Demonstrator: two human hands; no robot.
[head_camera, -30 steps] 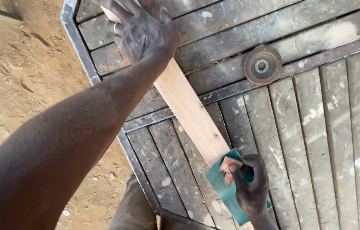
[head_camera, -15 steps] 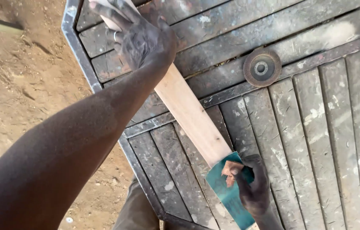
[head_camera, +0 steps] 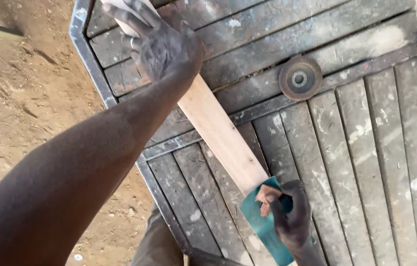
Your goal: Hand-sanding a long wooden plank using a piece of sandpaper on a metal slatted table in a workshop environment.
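A pale wooden plank (head_camera: 221, 135) lies slantwise across a worn slatted work surface (head_camera: 366, 148). My left hand (head_camera: 161, 42), dusty and with a ring on one finger, presses flat on the plank's far end near the top of the view. My right hand (head_camera: 290, 214) is closed on a folded teal sheet of sandpaper (head_camera: 262, 224) at the plank's near end. Part of the plank's far end is hidden under my left hand.
A round rust-coloured grinding disc (head_camera: 300, 78) lies on the slats to the right of the plank. The surface has a dark metal frame edge (head_camera: 95, 74) on its left. Beyond that edge is sandy ground (head_camera: 16, 108). My trouser leg (head_camera: 156, 244) shows at the bottom.
My right hand with the sandpaper has slid down along the plank toward me. My left hand stays pressed on the far end.
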